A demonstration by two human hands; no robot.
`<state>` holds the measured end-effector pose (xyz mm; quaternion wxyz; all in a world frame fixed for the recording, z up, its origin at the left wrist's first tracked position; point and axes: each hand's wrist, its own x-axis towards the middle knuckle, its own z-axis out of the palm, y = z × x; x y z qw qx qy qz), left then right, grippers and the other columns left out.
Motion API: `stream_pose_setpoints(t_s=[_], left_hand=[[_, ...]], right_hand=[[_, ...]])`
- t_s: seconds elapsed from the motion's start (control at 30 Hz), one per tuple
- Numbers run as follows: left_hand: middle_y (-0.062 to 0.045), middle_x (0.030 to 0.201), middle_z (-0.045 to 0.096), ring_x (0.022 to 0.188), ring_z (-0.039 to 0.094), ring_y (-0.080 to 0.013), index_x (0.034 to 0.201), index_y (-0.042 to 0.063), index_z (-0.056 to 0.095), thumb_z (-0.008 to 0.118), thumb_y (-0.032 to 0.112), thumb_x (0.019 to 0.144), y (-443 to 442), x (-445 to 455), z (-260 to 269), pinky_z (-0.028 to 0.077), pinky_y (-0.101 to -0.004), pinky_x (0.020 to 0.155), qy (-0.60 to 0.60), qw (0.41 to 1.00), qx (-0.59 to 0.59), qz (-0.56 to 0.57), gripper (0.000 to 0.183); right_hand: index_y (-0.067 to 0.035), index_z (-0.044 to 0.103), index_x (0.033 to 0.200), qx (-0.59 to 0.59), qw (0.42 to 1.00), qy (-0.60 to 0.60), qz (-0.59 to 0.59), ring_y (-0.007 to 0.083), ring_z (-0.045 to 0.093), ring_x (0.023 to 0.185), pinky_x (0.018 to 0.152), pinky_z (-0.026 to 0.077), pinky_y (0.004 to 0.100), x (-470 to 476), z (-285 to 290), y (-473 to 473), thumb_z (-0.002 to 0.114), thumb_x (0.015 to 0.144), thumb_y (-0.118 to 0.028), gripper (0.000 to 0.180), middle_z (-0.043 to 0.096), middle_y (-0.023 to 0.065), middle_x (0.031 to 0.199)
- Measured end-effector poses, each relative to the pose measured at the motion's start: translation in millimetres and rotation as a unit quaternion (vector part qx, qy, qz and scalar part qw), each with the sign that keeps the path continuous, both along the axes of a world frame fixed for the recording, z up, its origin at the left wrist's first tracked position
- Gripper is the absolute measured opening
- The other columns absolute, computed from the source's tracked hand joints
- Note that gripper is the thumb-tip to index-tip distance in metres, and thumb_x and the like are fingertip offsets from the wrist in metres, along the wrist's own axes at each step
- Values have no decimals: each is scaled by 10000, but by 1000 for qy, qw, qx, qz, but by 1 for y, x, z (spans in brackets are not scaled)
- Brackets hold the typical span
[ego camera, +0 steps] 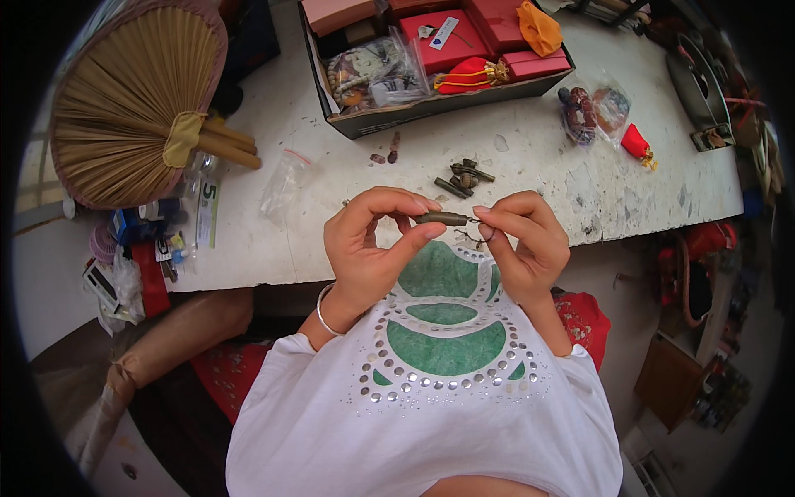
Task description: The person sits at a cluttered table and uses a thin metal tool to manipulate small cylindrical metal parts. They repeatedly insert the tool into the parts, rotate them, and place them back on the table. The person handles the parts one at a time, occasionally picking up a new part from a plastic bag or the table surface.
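Between the thumb and fingers of my left hand (pixel 379 242) is a dark olive cylindrical bead (pixel 442 218), lying roughly level above the table's front edge. My right hand (pixel 523 239) pinches a thin dark cord (pixel 475 238) that meets the bead's right end; a loose stretch of it curls below. Whether the cord runs through the bead is hidden. Several similar dark tube-shaped pieces (pixel 453 187) and a rounded ribbed bead (pixel 468 180) lie in a small heap on the white table just beyond my hands. Reddish-brown fragments (pixel 393 149) rest farther back.
An open box (pixel 372 125) of red cases, pouches and bagged beads stands at the back. A pleated fan (pixel 124 112) and a clear zip bag (pixel 282 186) are at left. Bagged beads (pixel 581 115) and a small red pouch (pixel 636 141) lie at right.
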<state>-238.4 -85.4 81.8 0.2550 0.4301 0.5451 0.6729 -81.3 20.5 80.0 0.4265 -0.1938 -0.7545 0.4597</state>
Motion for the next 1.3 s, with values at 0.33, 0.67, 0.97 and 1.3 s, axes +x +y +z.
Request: stream_pose_setpoints(t_s=[0.33, 0.67, 0.97, 1.3], left_hand=[[-111, 874, 643, 825, 638, -178, 925, 9, 572, 781, -31, 709, 0, 1, 0, 481, -254, 700, -13, 1000, -1, -25, 304], [-118, 881, 643, 874, 659, -200, 995, 15, 519, 776, -41, 710, 0, 3, 0, 520, -256, 724, -47, 999, 5, -17, 388], [-148, 943, 636, 909, 651, -221, 992, 9, 498, 743, -95, 714, 1, 2, 2, 533, -289, 784, -39, 999, 15, -23, 384], [-186, 938, 657, 917, 653, -244, 984, 8, 496, 682, -145, 741, 0, -2, -1, 530, -339, 842, 33, 999, 31, -28, 343]], right_hand=[[-43, 686, 852, 139, 988, -4, -65, 208, 595, 694, 593, 465, 288, -2, 3, 2, 740, 637, 60, 245, 634, 68, 800], [-47, 666, 839, 269, 959, -32, -82, 224, 583, 726, 620, 460, 321, -5, 0, 2, 751, 624, 7, 238, 602, 51, 807], [-2, 616, 860, -107, 992, -3, 61, 172, 559, 782, 706, 442, 273, -3, -4, -3, 645, 778, 31, 92, 599, 69, 859], [15, 594, 921, -455, 886, 61, 71, 89, 515, 778, 711, 413, 212, -4, -8, -12, 629, 861, -31, 84, 571, 23, 852]])
